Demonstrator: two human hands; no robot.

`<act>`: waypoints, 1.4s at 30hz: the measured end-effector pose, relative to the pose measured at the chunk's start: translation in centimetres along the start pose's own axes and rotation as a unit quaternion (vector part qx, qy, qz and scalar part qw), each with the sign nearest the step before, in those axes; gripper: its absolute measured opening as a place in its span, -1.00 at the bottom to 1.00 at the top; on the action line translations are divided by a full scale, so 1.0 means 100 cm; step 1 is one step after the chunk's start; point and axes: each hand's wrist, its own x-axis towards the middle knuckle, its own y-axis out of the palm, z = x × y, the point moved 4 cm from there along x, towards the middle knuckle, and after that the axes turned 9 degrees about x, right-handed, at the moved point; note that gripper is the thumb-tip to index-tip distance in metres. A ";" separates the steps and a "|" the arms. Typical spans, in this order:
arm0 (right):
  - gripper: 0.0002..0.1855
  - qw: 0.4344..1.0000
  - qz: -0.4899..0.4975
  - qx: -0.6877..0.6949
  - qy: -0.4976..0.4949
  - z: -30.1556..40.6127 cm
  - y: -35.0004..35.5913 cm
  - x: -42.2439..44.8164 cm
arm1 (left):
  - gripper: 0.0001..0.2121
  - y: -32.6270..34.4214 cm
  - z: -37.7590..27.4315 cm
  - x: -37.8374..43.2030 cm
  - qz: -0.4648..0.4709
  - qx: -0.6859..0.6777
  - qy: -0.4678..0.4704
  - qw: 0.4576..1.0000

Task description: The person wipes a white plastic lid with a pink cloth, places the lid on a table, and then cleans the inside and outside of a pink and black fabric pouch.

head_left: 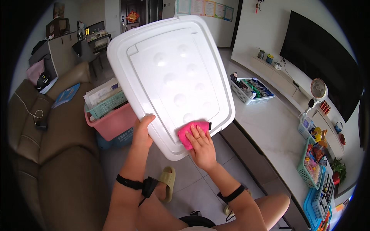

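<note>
A large white plastic storage-box lid (156, 83) with rounded corners and round bumps is held up tilted in front of me. My left hand (143, 130) grips its left edge, with the thumb on the near face and the fingers hidden behind. A pink cloth (188, 134) lies against the lid's lower right part. Pressed flat over this cloth is my right hand (201, 145), which holds it to the plastic. Below the lid, tiled floor (188, 184) shows between my legs.
On the left stands a brown leather sofa (66, 150). Beside it, a pink bin (115, 121) carries a green basket (111, 102) of items. Along the right runs a low cabinet (260, 127) bearing a basket of pens (250, 96), a fan (318, 89) and a green snack basket (303, 170).
</note>
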 end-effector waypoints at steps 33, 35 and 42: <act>-0.59 0.941 -0.319 0.040 0.108 -0.078 -0.135 0.073 | -0.59 0.012 0.000 -0.036 0.160 0.194 -0.019 0.968; -0.61 0.929 -0.286 0.112 0.206 -0.081 -0.119 0.053 | -0.59 0.005 0.000 -0.032 0.121 0.177 -0.002 0.977; -0.65 0.954 -0.250 0.069 0.147 -0.097 -0.040 -0.029 | -0.52 0.010 -0.008 -0.017 0.063 0.062 0.022 0.996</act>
